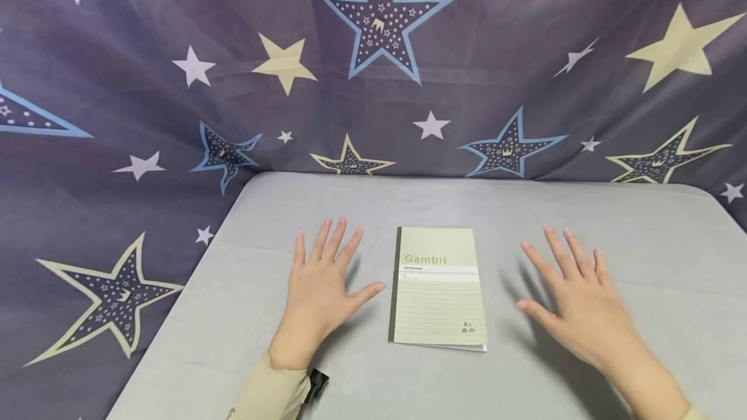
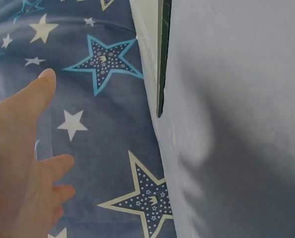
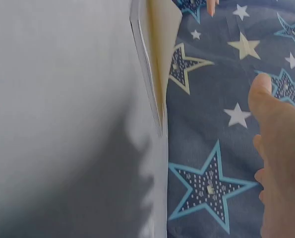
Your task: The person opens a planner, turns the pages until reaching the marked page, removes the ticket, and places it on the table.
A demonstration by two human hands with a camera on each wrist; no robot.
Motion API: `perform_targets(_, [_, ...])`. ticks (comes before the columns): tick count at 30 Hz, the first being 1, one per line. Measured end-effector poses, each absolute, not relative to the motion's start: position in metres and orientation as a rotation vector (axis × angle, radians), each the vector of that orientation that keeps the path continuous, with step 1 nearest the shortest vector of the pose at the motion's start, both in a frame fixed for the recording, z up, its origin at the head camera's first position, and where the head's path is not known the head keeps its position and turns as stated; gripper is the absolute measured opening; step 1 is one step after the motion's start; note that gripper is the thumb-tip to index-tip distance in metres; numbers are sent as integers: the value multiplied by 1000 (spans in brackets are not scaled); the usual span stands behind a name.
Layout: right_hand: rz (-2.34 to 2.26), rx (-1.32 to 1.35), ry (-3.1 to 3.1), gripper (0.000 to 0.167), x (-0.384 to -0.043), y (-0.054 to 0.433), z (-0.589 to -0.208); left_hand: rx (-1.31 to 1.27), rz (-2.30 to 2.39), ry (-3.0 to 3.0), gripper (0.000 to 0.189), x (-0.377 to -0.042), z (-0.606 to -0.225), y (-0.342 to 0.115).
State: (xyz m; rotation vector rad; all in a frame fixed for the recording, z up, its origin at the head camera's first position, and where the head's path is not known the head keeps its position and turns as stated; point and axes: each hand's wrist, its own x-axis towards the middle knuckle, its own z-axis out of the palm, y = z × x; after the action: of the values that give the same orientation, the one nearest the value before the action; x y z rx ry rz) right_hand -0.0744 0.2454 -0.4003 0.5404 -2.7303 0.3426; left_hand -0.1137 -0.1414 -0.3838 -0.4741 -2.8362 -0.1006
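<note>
A pale green notebook (image 1: 439,303) marked "Gambit" lies closed on the table, its dark spine on the left side. To its left hovers my left hand (image 1: 323,289), fingers spread and thumb pointing toward the spine, apart from it. My right hand (image 1: 583,303) is held to the right of the notebook, also with spread fingers and touching nothing; its shadow falls on the cloth beneath. In the left wrist view the dark spine (image 2: 163,59) shows edge-on beyond the thumb. The right wrist view catches the page edges (image 3: 152,64), slightly parted at the cover.
The table (image 1: 280,212) is covered with a light grey cloth. Behind it and along the left side hangs a dark curtain (image 1: 350,109) printed with stars. A small black clip-like piece (image 1: 317,384) sits at the left sleeve (image 1: 271,391).
</note>
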Motion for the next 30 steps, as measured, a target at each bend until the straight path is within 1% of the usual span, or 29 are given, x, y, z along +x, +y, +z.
perform_targets(11, [323,693,-2716,89,-64,213,-407,-521,-59,-2835,92,-112,-384,-134])
perform_targets(20, [352,801,-2775,89,-50,198,-412,-537,-47,-2869,92,-109,-387,-133])
perform_targets(30, [451,795,-2908,85,-46,195,-415,-553,-95,-2860,90,-110,-390,-131])
